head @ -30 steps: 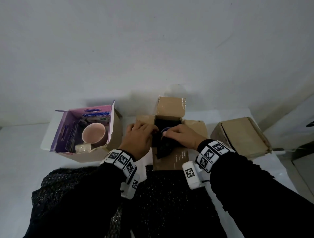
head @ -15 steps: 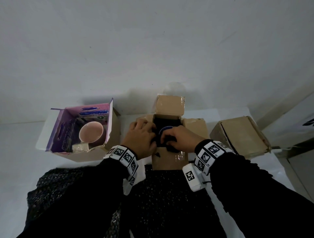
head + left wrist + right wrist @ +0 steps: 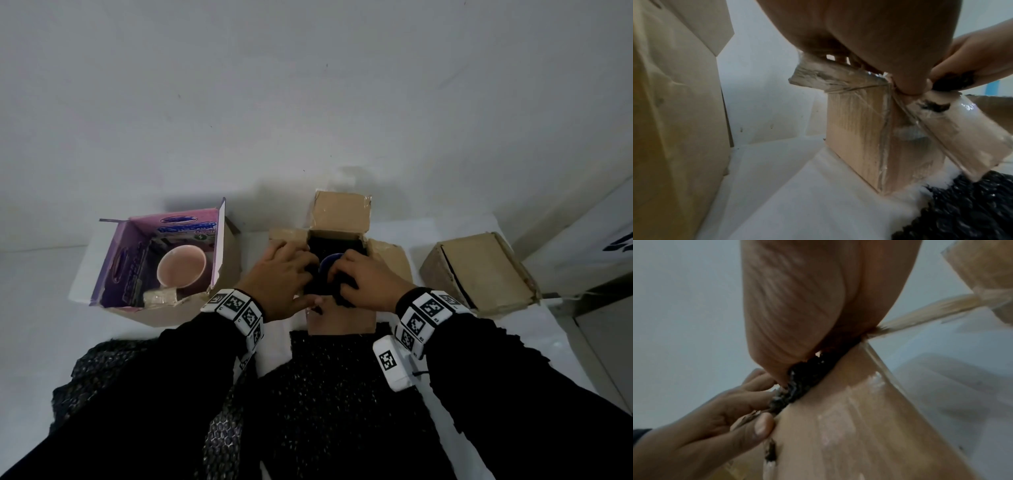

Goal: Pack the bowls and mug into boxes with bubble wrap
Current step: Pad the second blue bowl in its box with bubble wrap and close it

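Item: dark blue bowl (image 3: 329, 272), round, only part of its rim and hollow showing, seated low in the open middle box (image 3: 337, 318) amid black bubble wrap (image 3: 337, 245) that lines the box. No long axis to speak of; its mouth faces up.

Position relative to us: the bowl lies directly between our two hands, just ahead of the fingertips and below them. Neither hand is clearly nearer; any pressing or tucking goes downward and inward from both sides.

Left hand (image 3: 284, 279): fingers curled over the box's left edge into the wrap, thumb (image 3: 909, 85) pinching wrap and cardboard at the near corner.

Right hand (image 3: 366, 282): fingers curled, gripping a bunched fold of the black wrap (image 3: 807, 374) at the near rim of the box; whether it also touches the bowl we cannot tell.

Judged step: tucking wrap around the bowl; flaps not yet closed.

Surroundings: purple box (image 3: 137, 260) to the left, open, holding a pink mug (image 3: 181, 267); a closed brown box (image 3: 479, 270) to the right; loose black bubble wrap sheet (image 3: 342, 394) near us on the white table (image 3: 41, 281).
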### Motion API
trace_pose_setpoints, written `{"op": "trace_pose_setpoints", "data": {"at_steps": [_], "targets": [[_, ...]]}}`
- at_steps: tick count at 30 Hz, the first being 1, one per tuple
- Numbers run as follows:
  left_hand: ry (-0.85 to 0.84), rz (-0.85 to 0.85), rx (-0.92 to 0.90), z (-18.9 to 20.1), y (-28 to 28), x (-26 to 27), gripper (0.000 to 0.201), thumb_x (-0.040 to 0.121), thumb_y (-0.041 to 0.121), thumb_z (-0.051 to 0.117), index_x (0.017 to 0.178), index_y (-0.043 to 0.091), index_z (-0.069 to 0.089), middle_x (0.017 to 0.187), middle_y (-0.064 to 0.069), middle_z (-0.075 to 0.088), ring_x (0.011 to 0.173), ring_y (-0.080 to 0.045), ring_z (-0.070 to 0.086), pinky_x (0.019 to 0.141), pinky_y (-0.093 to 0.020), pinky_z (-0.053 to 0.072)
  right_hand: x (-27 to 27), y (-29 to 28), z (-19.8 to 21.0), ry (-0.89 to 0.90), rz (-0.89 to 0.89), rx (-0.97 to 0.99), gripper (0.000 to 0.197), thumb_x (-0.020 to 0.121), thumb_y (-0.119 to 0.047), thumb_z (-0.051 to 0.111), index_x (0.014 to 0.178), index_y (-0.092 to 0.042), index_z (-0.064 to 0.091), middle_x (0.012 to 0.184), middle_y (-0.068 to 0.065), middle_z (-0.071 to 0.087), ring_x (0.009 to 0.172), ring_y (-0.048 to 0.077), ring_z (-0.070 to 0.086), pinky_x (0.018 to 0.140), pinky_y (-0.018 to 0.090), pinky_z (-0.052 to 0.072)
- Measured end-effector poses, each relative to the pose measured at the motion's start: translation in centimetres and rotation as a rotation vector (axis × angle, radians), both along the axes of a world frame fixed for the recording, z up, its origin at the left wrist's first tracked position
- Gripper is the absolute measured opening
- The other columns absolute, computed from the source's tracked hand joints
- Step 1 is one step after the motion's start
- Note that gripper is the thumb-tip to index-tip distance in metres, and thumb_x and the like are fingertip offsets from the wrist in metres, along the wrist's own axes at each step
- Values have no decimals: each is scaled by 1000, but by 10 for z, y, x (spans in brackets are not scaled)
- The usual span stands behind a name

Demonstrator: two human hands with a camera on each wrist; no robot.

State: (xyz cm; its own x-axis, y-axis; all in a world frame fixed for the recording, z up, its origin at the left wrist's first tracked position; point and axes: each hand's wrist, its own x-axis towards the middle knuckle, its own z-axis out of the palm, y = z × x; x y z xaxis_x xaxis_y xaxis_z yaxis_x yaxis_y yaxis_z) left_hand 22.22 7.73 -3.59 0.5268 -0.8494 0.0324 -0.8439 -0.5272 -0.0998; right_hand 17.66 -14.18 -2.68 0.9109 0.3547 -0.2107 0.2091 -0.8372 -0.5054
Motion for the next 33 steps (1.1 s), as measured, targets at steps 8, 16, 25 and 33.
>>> {"op": "trace_pose_setpoints", "data": {"at_steps": [8, 16, 25, 33], "targets": [[27, 51, -11, -9, 0, -1, 43, 87, 62, 37, 112, 36, 60, 106, 17, 61, 121, -19, 43, 104, -54, 20, -2, -1, 0, -47, -12, 52, 29, 78, -36, 73, 104, -32, 62, 82, -25, 39, 86, 2, 37, 85, 30, 28], [-25, 34, -57, -8, -2, -5, 34, 86, 54, 42, 89, 37, 72, 98, 18, 60, 112, -20, 46, 102, -52, 17, -3, -4, 7, -47, 105, -162, 27, 96, -49, 47, 116, -40, 62, 79, -23, 35, 106, 13, 37, 85, 36, 20], [1, 73, 51, -2, -2, -10, 48, 89, 62, 33, 87, 37, 74, 102, 15, 58, 111, -23, 41, 104, -55, 14, -13, 0, 2, -112, 92, -385, 68, 93, -67, 13, 112, -32, 68, 113, -5, 41, 108, 21, 34, 88, 40, 24], [-65, 130, 34, -3, -3, -14, 29, 81, 55, 55, 98, 33, 64, 90, 13, 66, 106, -24, 50, 95, -49, 21, -20, 6, 1, -153, 33, -373, 46, 100, -52, 24, 107, -31, 64, 100, -5, 65, 96, 19, 52, 78, 37, 15]]}}
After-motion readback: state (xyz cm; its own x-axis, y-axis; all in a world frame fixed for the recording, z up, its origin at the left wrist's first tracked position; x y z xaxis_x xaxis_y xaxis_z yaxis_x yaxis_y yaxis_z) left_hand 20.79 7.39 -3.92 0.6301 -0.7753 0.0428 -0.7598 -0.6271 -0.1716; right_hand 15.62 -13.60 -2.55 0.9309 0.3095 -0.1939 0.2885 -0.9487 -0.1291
